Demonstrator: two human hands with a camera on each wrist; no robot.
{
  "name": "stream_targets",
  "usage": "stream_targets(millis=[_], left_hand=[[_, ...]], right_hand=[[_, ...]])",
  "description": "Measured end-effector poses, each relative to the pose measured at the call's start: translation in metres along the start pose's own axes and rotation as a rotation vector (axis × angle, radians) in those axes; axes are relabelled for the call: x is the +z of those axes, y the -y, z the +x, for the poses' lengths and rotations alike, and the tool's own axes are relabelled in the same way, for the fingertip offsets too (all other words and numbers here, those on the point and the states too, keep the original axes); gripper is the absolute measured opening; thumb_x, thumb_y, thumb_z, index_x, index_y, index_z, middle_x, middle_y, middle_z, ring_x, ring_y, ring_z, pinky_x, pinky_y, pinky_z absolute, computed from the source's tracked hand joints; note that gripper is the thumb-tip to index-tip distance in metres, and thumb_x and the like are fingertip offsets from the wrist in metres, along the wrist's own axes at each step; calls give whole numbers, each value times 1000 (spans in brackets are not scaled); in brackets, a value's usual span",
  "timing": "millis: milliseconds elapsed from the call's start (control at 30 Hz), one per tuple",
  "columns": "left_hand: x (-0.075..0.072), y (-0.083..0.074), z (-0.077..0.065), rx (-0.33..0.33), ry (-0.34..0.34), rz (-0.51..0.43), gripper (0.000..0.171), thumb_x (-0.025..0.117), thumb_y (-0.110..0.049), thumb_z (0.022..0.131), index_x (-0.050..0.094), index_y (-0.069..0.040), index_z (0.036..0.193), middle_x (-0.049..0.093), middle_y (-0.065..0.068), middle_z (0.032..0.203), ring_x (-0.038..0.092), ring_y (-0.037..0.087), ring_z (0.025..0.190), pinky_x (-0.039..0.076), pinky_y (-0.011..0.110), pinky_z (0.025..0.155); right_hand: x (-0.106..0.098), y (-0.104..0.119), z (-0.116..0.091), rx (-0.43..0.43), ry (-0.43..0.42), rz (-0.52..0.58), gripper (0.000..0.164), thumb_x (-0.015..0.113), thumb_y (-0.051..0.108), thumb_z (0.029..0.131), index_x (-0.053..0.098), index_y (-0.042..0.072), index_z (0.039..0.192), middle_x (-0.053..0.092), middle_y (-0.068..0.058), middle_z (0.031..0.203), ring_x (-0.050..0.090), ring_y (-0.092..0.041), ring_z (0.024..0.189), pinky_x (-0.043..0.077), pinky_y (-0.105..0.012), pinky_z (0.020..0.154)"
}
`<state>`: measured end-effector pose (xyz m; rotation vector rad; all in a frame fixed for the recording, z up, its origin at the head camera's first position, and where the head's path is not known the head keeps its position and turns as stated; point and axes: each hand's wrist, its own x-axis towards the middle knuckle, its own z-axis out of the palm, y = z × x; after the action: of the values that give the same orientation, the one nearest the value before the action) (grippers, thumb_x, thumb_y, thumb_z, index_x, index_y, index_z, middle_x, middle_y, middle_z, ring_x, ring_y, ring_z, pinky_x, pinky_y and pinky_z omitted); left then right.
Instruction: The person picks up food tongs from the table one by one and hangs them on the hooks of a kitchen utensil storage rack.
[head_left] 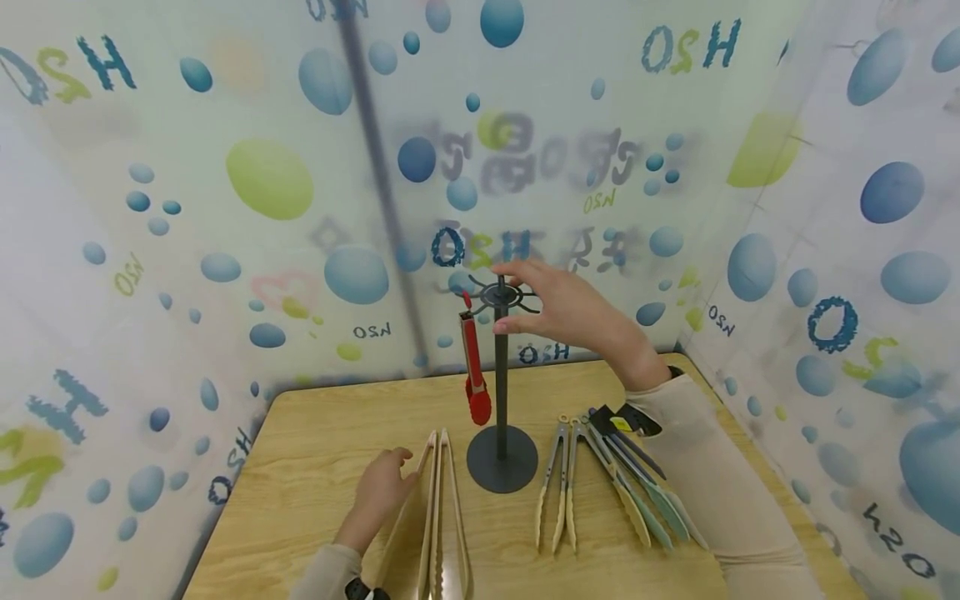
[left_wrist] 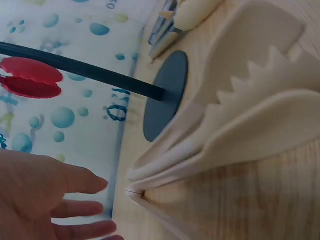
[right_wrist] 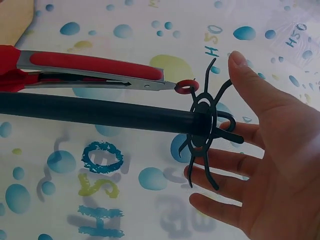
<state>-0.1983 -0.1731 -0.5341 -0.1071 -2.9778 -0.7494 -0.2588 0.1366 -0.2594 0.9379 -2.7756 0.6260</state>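
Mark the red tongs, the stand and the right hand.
Red tongs [right_wrist: 97, 66]: right wrist view, on the red handle.
Stand [head_left: 502, 383]: head view, on the upright pole.
Right hand [head_left: 566, 305]: head view, on the back of the hand.

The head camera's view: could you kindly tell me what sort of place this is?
Probably a small makeshift booth: white bubble-printed sheeting stands on three sides of a pale wood-grain table bearing a dark round-based rack.
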Motion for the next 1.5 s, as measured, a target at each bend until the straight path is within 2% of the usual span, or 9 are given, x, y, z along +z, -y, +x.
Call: stream_targets(millis=[267, 400, 500, 667, 967, 1067, 1200, 1367, 1500], left_hand=[[9, 8, -10, -112, 98, 64, 34, 69, -11, 86, 65, 2, 118, 71, 22, 108, 56, 19, 66, 41, 30, 49], [13, 11, -12, -119, 112, 60, 33, 66, -4, 82, 66, 0, 115, 72, 20, 108, 63, 23, 75, 45, 33, 52], [16, 14, -14, -104, 106, 64, 29, 65, -3, 82, 68, -1, 111, 74, 15, 95, 63, 21, 71, 44, 32, 52], [19, 17, -16, -95, 115, 39, 30, 66, 0, 80, 68, 0, 110, 68, 4, 75, 50, 14, 59, 37, 28, 47], [23, 21, -17, -78, 108, -11, 31, 63, 3, 78, 67, 3, 110, 54, 0, 61, 32, 9, 48, 24, 22, 44], [25, 20, -18, -67, 107, -33, 31, 62, 3, 79, 66, 5, 110, 53, 0, 60, 33, 9, 48, 25, 22, 44], [25, 17, -18, -57, 92, -42, 30, 63, 3, 80, 66, 5, 109, 56, 1, 62, 39, 10, 49, 29, 23, 44], [23, 16, -18, -64, 79, -41, 30, 64, 4, 79, 67, 5, 108, 65, 4, 69, 51, 13, 55, 37, 26, 46], [21, 17, -18, -60, 84, -72, 30, 65, 3, 81, 66, 6, 111, 69, 8, 75, 58, 14, 59, 43, 27, 46]], right_hand=[[6, 2, 0, 18, -69, 10, 81, 70, 60, 83, 39, 30, 151, 56, -4, 137, 62, -26, 118, 52, -49, 95], [9, 4, -1, 37, -97, 15, 81, 70, 62, 81, 40, 31, 150, 59, -4, 133, 63, -26, 114, 52, -49, 94], [10, 5, -3, 56, -95, 22, 82, 69, 63, 81, 39, 33, 151, 58, -5, 135, 63, -28, 115, 52, -51, 94], [7, 3, -6, 56, -30, 7, 84, 65, 65, 85, 29, 37, 156, 48, -9, 149, 57, -32, 128, 47, -56, 102], [-13, 0, -6, -15, 172, -4, 78, 59, 45, 97, 15, 31, 160, 16, -17, 166, 27, -42, 150, 40, -61, 110], [-19, -1, -5, -32, 224, 12, 76, 58, 37, 100, 13, 30, 160, 15, -14, 167, 21, -39, 152, 43, -58, 107], [-25, -2, -2, -47, 268, 32, 74, 57, 29, 101, 12, 28, 161, 15, -14, 167, 25, -39, 151, 47, -54, 106], [-26, -5, -1, -36, 270, 74, 75, 59, 29, 100, 14, 30, 160, 27, -10, 164, 20, -37, 153, 47, -51, 106], [-26, -4, -1, -22, 263, 91, 76, 61, 30, 99, 15, 30, 160, 32, -11, 162, 27, -37, 151, 48, -51, 106]])
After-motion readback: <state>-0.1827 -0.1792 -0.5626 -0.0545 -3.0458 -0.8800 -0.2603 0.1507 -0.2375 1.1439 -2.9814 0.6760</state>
